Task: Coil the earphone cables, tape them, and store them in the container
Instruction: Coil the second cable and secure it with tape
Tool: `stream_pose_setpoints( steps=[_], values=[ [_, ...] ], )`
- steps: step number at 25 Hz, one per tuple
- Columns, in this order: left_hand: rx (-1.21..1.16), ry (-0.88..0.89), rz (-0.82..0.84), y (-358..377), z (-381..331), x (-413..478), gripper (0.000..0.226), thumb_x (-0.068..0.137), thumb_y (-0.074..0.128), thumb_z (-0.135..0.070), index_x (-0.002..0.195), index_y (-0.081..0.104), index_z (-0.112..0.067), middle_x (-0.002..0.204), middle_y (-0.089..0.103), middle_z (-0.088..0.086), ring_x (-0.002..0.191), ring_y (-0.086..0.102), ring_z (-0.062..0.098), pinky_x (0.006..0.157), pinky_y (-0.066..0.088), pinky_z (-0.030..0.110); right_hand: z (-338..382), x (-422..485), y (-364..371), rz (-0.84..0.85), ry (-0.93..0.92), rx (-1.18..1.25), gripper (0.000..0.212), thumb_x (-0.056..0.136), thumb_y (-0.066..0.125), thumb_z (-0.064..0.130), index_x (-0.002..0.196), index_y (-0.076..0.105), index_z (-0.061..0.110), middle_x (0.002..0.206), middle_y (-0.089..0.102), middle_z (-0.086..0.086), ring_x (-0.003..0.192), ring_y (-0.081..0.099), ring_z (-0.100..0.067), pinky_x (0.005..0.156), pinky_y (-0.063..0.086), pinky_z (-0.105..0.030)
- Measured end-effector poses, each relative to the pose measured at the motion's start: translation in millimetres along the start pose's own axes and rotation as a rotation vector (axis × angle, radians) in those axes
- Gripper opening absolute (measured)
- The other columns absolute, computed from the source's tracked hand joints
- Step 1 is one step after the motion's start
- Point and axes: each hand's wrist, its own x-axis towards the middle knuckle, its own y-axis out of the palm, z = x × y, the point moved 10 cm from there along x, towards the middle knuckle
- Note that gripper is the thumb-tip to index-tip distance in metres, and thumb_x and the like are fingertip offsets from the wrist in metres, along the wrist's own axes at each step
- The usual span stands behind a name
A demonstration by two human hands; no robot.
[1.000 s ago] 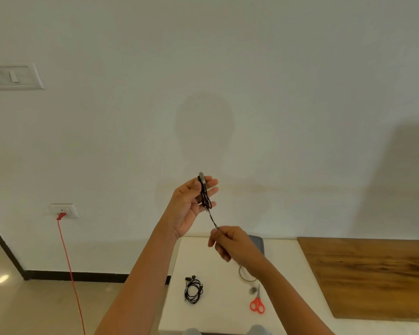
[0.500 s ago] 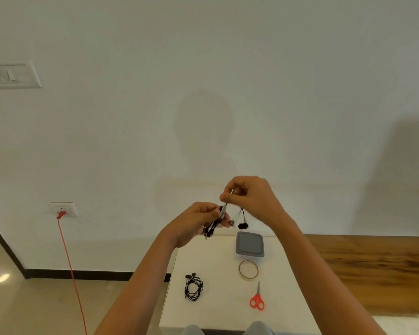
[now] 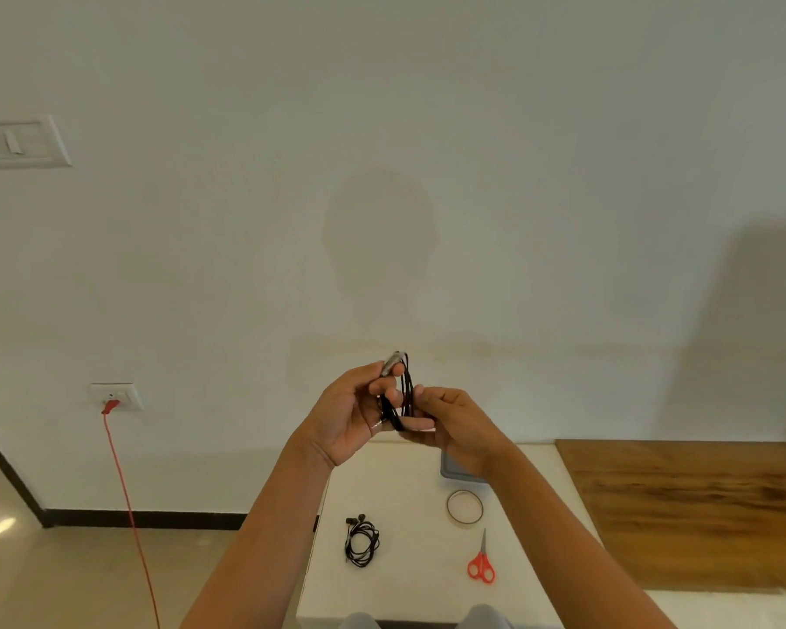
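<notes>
home room, wall socket, skirting

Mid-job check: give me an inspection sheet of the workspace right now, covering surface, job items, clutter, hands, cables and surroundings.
Surface: white table, items lying apart on it.
Job's things: held earphone coil up in the air; second earphone coil lying on the table; tape roll and red-handled scissors to its right; grey container partly hidden behind the right wrist.
Clutter: nothing seen.
Hands: left hand grips the held earphone coil; right hand pinches its side.
Cables: red cable runs down from a wall socket, left of the table.
Surroundings: white wall; switch panel upper left; wooden surface to the table's right.
</notes>
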Motion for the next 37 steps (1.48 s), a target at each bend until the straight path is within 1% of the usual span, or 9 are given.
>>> stream_pose_setpoints(
  steps=[5, 9, 13, 20, 25, 28, 30, 32, 37],
  values=[
    [0.007, 0.051, -0.126, -21, -1, 1, 0.028, 0.097, 0.039, -0.023, 0.092, 0.063, -0.01, 0.053, 0.041, -0.008, 0.057, 0.058, 0.008, 0.084, 0.051, 0.05, -16, -5, -2, -0.175, 0.09, 0.114, 0.019, 0.085, 0.067, 0.027, 0.083, 0.075, 0.01, 0.065, 0.068, -0.005, 0.084, 0.071, -0.021, 0.075, 0.057, -0.032],
    [-0.044, 0.088, -0.183, -27, 5, -1, 0.031, 0.097, 0.036, -0.025, 0.09, 0.063, -0.012, 0.05, 0.046, -0.008, 0.059, 0.06, 0.011, 0.079, 0.054, 0.043, -3, -5, -5, -0.243, 0.046, -0.11, 0.009, 0.083, 0.071, 0.024, 0.081, 0.077, 0.017, 0.08, 0.075, -0.006, 0.08, 0.071, -0.014, 0.08, 0.057, -0.028],
    [-0.198, 0.184, -0.201, -23, 9, -1, 0.034, 0.095, 0.034, -0.026, 0.076, 0.06, -0.013, 0.046, 0.039, -0.006, 0.057, 0.06, 0.013, 0.082, 0.053, 0.042, 18, -2, -12, -0.376, -0.103, -0.299, 0.014, 0.088, 0.066, 0.024, 0.079, 0.077, 0.022, 0.073, 0.074, -0.002, 0.086, 0.068, -0.017, 0.094, 0.05, -0.035],
    [-0.211, 0.242, -0.296, -33, 20, -4, 0.044, 0.097, 0.044, -0.04, 0.059, 0.053, -0.021, 0.045, 0.036, -0.008, 0.05, 0.055, 0.009, 0.068, 0.057, 0.029, 15, 5, -6, -0.254, -0.101, -0.233, 0.019, 0.094, 0.055, 0.011, 0.081, 0.069, 0.013, 0.086, 0.075, -0.004, 0.077, 0.07, -0.013, 0.086, 0.049, -0.026],
    [-0.223, 0.273, -0.356, -41, 23, -5, 0.036, 0.096, 0.049, -0.035, 0.065, 0.048, -0.016, 0.047, 0.031, -0.007, 0.041, 0.035, 0.008, 0.05, 0.044, 0.022, 10, 14, 0, -0.199, -0.03, -0.069, 0.027, 0.097, 0.045, 0.013, 0.075, 0.06, 0.013, 0.082, 0.07, -0.005, 0.08, 0.066, -0.013, 0.089, 0.051, -0.035],
    [-0.265, 0.232, -0.27, -40, 32, -4, 0.038, 0.088, 0.054, -0.043, 0.061, 0.051, -0.017, 0.049, 0.034, -0.005, 0.048, 0.045, 0.011, 0.067, 0.046, 0.026, 9, 15, 4, -0.15, -0.018, -0.123, 0.028, 0.098, 0.041, 0.015, 0.073, 0.054, 0.015, 0.066, 0.057, 0.001, 0.067, 0.06, -0.013, 0.077, 0.053, -0.031],
    [-0.288, 0.167, -0.185, -39, 40, -4, 0.05, 0.089, 0.047, -0.055, 0.061, 0.057, -0.014, 0.052, 0.045, -0.001, 0.071, 0.066, 0.017, 0.08, 0.05, 0.031, 9, 15, 2, -0.148, 0.0, -0.265, 0.03, 0.098, 0.042, 0.016, 0.07, 0.053, 0.019, 0.061, 0.052, 0.004, 0.062, 0.054, -0.011, 0.071, 0.052, -0.027],
    [-0.221, 0.085, -0.134, -43, 45, -6, 0.069, 0.086, 0.04, -0.069, 0.067, 0.067, -0.009, 0.064, 0.061, 0.006, 0.096, 0.07, 0.026, 0.082, 0.053, 0.031, 14, 14, -4, -0.145, 0.0, -0.455, 0.032, 0.097, 0.044, 0.016, 0.068, 0.053, 0.022, 0.061, 0.053, 0.007, 0.063, 0.051, -0.009, 0.071, 0.05, -0.025],
    [0.09, -0.255, -0.007, -49, 51, -8, 0.105, 0.076, 0.022, -0.083, 0.102, 0.07, 0.007, 0.094, 0.072, 0.024, 0.093, 0.068, 0.03, 0.089, 0.053, 0.034, 20, 14, 7, 0.027, 0.011, -0.784, 0.03, 0.094, 0.045, 0.013, 0.066, 0.053, 0.023, 0.061, 0.051, 0.009, 0.061, 0.047, -0.006, 0.069, 0.042, -0.022]
  ],
)
